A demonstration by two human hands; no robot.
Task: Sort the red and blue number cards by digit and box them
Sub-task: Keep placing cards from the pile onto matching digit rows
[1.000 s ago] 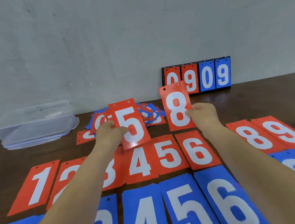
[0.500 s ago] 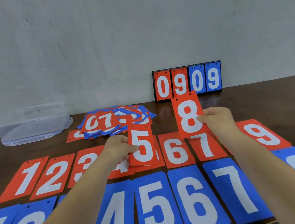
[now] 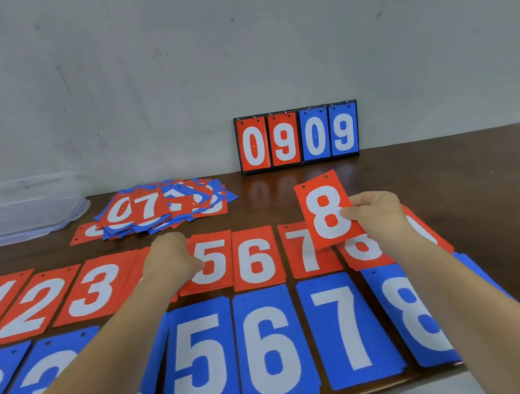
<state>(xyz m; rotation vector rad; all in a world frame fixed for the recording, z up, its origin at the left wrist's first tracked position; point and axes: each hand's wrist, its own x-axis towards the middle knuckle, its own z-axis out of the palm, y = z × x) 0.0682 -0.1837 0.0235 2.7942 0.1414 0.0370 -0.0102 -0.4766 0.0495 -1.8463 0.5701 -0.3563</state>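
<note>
A row of red number cards (image 3: 255,257) lies across the table, with a row of blue number cards (image 3: 273,345) in front of it. My left hand (image 3: 170,259) grips the left edge of a red 5 card (image 3: 212,262), which lies flat in the red row and covers the 4 beside it. My right hand (image 3: 378,213) pinches a red 8 card (image 3: 325,209) by its right edge and holds it tilted just above the red 8 card (image 3: 365,254) on the table. A loose pile of mixed red and blue cards (image 3: 166,206) sits behind the rows.
A clear plastic box (image 3: 17,214) with its lid stands at the back left against the wall. A flip scoreboard (image 3: 298,138) showing 0909 leans on the wall at the back. The table's front edge runs just below the blue row.
My left hand has lowered the red 5 card onto the red row. My right hand has carried the red 8 card right and down, over the 8 on the table.
</note>
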